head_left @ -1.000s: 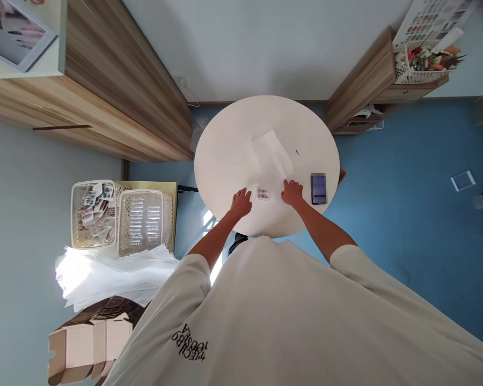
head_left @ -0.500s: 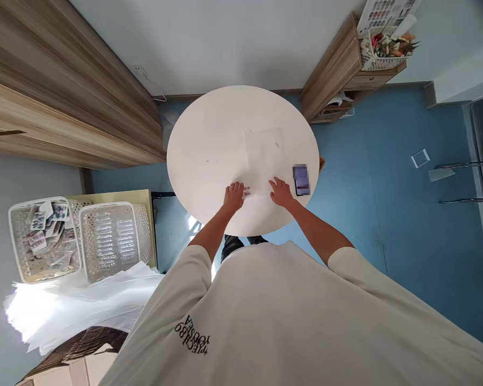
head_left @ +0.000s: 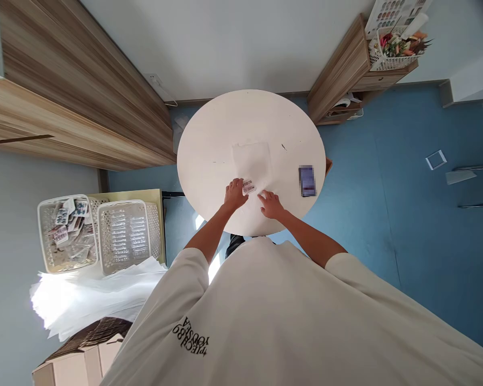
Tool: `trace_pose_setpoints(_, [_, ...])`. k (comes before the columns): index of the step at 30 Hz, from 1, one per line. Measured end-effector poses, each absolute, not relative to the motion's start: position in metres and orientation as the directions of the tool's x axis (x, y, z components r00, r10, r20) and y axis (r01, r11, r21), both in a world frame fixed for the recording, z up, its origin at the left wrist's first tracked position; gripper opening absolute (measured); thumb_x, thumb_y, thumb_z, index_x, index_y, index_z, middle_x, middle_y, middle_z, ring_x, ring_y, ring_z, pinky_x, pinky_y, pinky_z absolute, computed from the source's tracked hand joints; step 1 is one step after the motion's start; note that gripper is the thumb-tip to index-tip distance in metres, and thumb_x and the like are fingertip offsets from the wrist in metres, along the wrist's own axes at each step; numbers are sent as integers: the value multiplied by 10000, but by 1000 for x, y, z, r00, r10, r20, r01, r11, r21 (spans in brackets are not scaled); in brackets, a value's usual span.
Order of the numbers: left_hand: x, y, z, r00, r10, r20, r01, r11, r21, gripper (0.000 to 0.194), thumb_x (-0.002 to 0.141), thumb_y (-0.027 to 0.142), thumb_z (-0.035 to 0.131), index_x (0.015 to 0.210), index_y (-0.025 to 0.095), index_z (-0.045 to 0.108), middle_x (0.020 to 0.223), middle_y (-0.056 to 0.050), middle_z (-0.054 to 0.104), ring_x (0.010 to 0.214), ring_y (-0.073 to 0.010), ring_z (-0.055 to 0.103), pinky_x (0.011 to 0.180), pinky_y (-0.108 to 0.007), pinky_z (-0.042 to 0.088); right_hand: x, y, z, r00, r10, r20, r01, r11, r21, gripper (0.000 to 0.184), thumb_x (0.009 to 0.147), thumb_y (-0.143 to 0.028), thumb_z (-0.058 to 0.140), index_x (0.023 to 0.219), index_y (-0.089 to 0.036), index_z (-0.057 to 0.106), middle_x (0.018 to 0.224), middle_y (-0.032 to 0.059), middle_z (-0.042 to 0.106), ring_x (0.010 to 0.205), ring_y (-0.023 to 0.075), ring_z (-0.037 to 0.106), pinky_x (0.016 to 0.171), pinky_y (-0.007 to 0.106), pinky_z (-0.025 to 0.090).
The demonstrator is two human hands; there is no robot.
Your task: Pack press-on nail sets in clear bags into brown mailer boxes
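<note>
One round table [head_left: 209, 123] carries one sheet [head_left: 253, 158], one packet [head_left: 248, 186] and one phone [head_left: 307, 181]. The translucent sheet lies flat, from mid-table toward the near edge. The clear packet, with two rows of small reddish pieces, lies over the sheet's near part, left of centre; the exact count of pieces cannot be read. The phone lies near the table's right edge, well apart from the packet.

Two hands are in use. Left hand [head_left: 235, 194]: fingers slightly bent, thumb apart, at the packet's left end; whether the packet is pinched or only touched cannot be determined. Right hand [head_left: 271, 204]: fingers parted and partly extended, nothing enclosed, fingertips at the sheet's near right part, just right of the packet.

Left of the table, one stand [head_left: 158, 199] bears two white baskets side by side. The outer basket [head_left: 44, 233] contains assorted packs, too overlapped to count; the inner basket [head_left: 104, 236] contains clear trays in two columns. Nearer the wearer are one stack of white paper [head_left: 100, 297] and cardboard [head_left: 74, 364]. One basket of flowers [head_left: 398, 51] stands on the right cabinet [head_left: 344, 67].
</note>
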State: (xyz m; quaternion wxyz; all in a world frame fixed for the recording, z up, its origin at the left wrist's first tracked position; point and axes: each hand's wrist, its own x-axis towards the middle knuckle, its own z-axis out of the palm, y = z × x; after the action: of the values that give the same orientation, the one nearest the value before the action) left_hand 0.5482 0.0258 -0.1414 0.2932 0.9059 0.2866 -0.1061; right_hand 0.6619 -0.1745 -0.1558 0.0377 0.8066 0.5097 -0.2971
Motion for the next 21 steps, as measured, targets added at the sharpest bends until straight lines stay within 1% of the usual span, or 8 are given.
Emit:
trace_pose_setpoints(4, [551, 14, -152, 827, 399, -396, 556, -684, 472, 731, 893, 244, 705, 1558, 237, 401, 1591, -164, 451, 1420, -348, 502, 1185, -491, 404, 651, -178, -157, 279, 839, -467, 853, -440, -281, 595, 964, -238, 552, 1554, -171, 512, 1653, 195, 416, 1445, 365, 424, 1157, 487, 356])
trace_pose_setpoints(7, [551, 8, -158, 841, 356, -406, 525, -719, 456, 730, 894, 208, 696, 1565, 231, 409, 1606, -165, 449, 1447, -362, 472, 1191, -499, 389, 653, -187, -158, 300, 852, -429, 855, -439, -274, 508, 943, -190, 560, 1450, -165, 585, 1546, 198, 510, 1368, 353, 476, 1125, 466, 371])
trace_pose_setpoints(9, [552, 5, -159, 849, 340, -405, 508, -736, 447, 730, 899, 202, 691, 1572, 232, 409, 1613, -161, 448, 1462, -366, 453, 1192, -501, 387, 656, -192, -160, 302, 856, -420, 863, -433, -261, 468, 916, -158, 577, 1382, -169, 620, 1484, 194, 547, 1317, 350, 499, 1102, 460, 377])
trace_pose_setpoints(13, [556, 1, -159, 852, 338, -400, 498, -758, 420, 733, 916, 211, 677, 1595, 220, 400, 1631, -170, 435, 1482, -385, 427, 1193, -513, 386, 658, -195, -163, 295, 866, -404, 881, -410, -236, 388, 907, -135, 580, 1285, -176, 657, 1409, 182, 578, 1241, 343, 513, 1060, 457, 380])
trace_pose_setpoints(17, [557, -1, -160, 851, 341, -399, 496, -772, 398, 741, 928, 217, 658, 1618, 215, 389, 1648, -177, 429, 1505, -406, 400, 1191, -535, 393, 658, -193, -165, 298, 876, -378, 893, -396, -213, 319, 952, -142, 545, 1243, -174, 672, 1377, 177, 592, 1218, 337, 511, 1030, 447, 378])
trace_pose_setpoints(21, [554, 0, -159, 853, 330, -404, 492, -766, 414, 772, 920, 205, 638, 1642, 229, 364, 1692, -163, 387, 1534, -398, 382, 1201, -547, 395, 657, -191, -164, 287, 886, -365, 904, -377, -203, 282, 998, -149, 507, 1206, -179, 694, 1344, 173, 612, 1187, 328, 524, 1015, 440, 372])
